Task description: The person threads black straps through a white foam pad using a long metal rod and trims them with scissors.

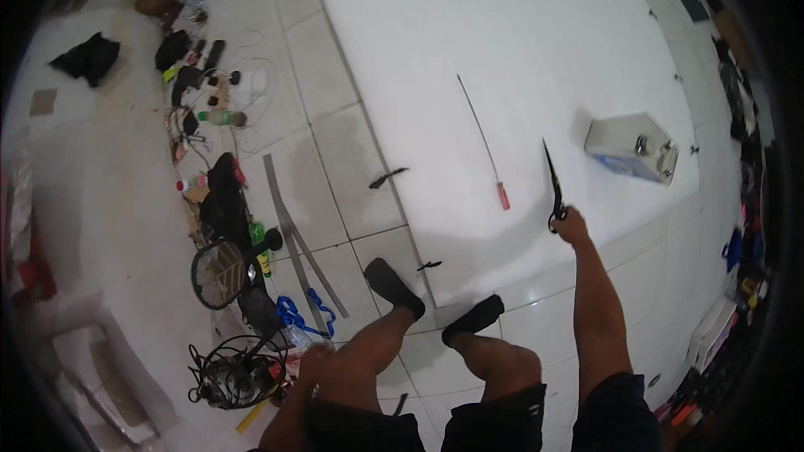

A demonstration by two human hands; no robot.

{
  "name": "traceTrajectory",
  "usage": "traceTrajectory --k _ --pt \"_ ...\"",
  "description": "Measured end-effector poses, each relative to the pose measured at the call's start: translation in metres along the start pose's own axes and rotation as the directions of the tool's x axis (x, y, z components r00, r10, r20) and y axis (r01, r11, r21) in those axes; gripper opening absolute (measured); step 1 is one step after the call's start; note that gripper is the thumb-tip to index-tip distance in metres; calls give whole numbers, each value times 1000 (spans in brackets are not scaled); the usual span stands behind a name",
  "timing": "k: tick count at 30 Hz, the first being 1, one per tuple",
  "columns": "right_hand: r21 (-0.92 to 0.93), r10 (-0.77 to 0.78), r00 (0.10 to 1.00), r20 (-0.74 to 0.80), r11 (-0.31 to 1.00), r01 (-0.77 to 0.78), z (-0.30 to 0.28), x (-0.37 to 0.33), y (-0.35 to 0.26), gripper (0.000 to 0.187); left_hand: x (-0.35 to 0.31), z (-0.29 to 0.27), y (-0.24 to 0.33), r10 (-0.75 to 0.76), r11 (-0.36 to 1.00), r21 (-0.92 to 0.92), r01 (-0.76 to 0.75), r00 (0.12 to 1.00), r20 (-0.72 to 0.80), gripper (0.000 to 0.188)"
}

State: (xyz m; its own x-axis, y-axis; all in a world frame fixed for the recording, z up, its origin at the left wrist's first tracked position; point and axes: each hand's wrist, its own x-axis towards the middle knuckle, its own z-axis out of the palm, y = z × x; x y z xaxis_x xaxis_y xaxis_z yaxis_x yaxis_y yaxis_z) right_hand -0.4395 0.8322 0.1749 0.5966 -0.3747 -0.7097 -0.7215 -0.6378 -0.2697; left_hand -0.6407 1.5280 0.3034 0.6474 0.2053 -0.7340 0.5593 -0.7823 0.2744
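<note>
My right hand (572, 228) is closed around the handles of black scissors (554, 187), whose narrow blades point away from me and look shut. They are over or on a large white sheet (402, 42). Left of them lies a long thin-shafted screwdriver (502, 195) with a red handle. A silver rectangular metal can (624, 138) with a cap and a blue-marked side is to the right of the scissors. Down beside my left leg is my left hand (314, 364); its fingers are too indistinct to make out.
My feet in dark footwear rest near the sheet's front edge. Black ties (388, 177) lie along its borders. Left on the tiles are grey strips (289, 226), a racket with a round mesh head (219, 273), a blue strap (289, 314), coiled black cable (239, 378), bottles and clutter.
</note>
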Motion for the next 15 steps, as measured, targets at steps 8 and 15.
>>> traceTrajectory --k 8,15 --pt "373 -283 770 572 926 63 -101 -168 -19 38 -229 -7 4 54 997 43 -63 980 190 33" --pt "203 -358 685 634 932 300 -187 -276 -111 34 -401 54 115 -608 253 -957 140 792 -46 32"
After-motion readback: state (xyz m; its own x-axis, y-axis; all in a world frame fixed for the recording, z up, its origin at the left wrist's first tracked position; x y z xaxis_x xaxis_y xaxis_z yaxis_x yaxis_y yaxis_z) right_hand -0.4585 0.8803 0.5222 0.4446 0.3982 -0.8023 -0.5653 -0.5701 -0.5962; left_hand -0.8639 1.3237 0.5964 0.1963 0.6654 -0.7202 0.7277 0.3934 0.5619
